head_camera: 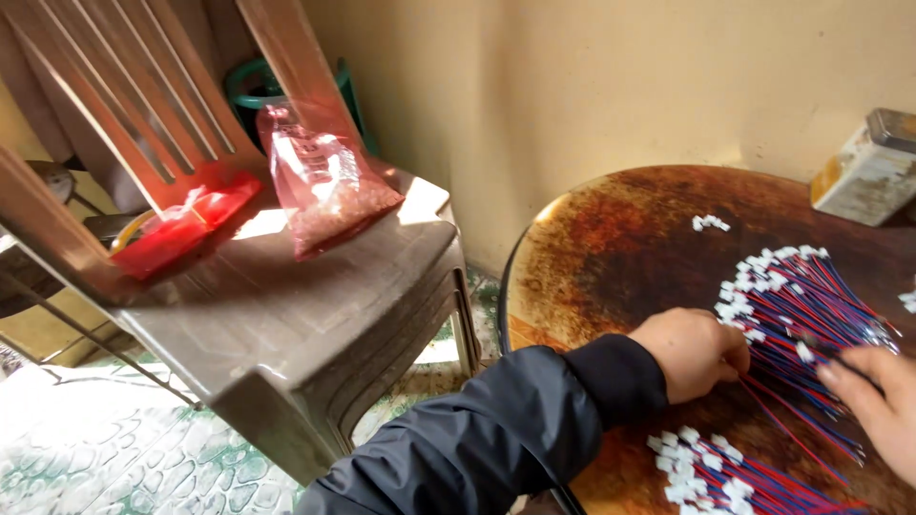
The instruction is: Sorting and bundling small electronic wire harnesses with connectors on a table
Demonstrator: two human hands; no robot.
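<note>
A fan of red and blue wires (801,315) with white plugs is seen at the right of the frame, on the round table (611,238). The left hand (692,353) is curled and its fingertips are pressed together on wire ends at the fan's left edge; it is the nearer hand. The wires run from upper left to lower right. The right hand (883,405) is laid on the far ends, fingers loosely spread. A second bundle (725,477) lies just below.

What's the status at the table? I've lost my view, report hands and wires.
Left hand closed on red-and-blue wire bundle. Right hand resting on same bundle, grip unclear. Second bundle lies nearer. Nothing blocking.
</note>
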